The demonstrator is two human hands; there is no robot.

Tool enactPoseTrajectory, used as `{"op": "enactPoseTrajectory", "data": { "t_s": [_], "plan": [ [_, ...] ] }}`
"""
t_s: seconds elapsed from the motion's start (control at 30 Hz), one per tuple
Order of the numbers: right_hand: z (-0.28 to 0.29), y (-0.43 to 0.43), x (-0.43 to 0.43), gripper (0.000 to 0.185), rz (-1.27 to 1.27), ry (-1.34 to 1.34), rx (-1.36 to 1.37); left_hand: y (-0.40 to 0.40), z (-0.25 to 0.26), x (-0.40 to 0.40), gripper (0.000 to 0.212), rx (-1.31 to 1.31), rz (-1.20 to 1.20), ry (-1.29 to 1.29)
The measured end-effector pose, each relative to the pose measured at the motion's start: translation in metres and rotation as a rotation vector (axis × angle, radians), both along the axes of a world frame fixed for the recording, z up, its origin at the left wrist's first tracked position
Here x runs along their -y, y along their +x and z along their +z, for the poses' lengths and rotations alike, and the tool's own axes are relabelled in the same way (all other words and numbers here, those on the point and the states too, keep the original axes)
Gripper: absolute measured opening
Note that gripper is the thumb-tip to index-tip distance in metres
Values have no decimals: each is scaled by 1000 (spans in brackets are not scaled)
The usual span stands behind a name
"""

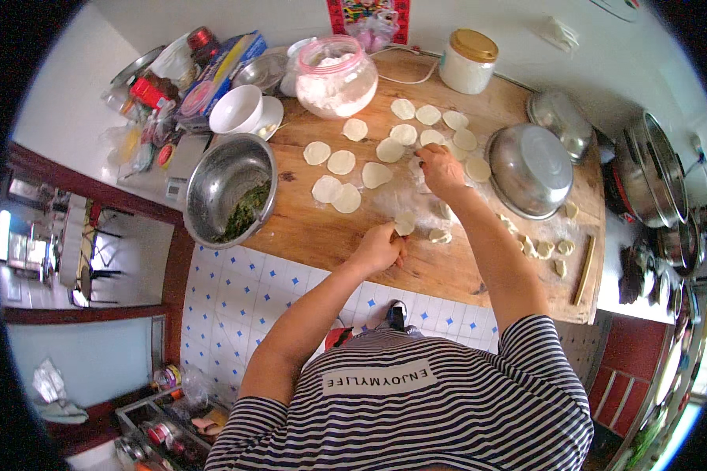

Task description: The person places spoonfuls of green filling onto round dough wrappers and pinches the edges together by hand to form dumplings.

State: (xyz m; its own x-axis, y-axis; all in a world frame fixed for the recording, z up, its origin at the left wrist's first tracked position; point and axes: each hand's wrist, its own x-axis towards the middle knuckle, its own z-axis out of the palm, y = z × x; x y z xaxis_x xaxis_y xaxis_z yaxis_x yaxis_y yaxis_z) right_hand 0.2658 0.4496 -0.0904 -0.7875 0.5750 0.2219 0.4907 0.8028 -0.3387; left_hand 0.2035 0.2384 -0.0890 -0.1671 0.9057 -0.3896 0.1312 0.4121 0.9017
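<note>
My left hand [382, 247] is near the front edge of the wooden board, holding a small dough disc [405, 223] by its edge. Farther in, my right hand [442, 171] reaches over the floured middle, fingertips beside a thin round dough wrapper [432, 138]; whether they pinch anything is hidden. Several more wrappers lie flat around it, some overlapping, such as a pair [346, 198] at the left and a teardrop-shaped one [376, 175]. A lump of dough [440, 235] rests between my forearms. More small dough pieces [545, 249] are scattered to the right.
A metal bowl of chopped greens [231, 188] stands at the left edge. An upturned metal bowl [530, 171] and a thin wooden stick [584, 269] lie at the right. At the back stand a flour jar [336, 82] and a gold-lidded tub [469, 62]. A white bowl [237, 110] is back left.
</note>
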Motion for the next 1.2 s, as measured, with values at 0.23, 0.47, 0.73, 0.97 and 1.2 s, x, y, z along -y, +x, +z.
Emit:
{"op": "enactPoseTrajectory", "data": {
  "t_s": [0.23, 0.47, 0.73, 0.97, 1.2],
  "plan": [
    [6, 6, -15, 26, -62, -267, 138, -14, 9, 18, 23, -989, -102, 116],
    [66, 9, 73, 16, 137, -726, -138, -23, 26, 32, 32, 38, 434, 219],
    [80, -52, 196, 22, 201, -1015, -143, -71, 29, 141, 26, 694, 687, 321],
    [87, -144, 244, 27, 222, -697, -18, -126, 39, 223, 23, 728, 803, 385],
    [123, -155, 262, 15, 302, -444, -55, -182, 40, 271, 26, 623, 783, 285]
  ]
}}
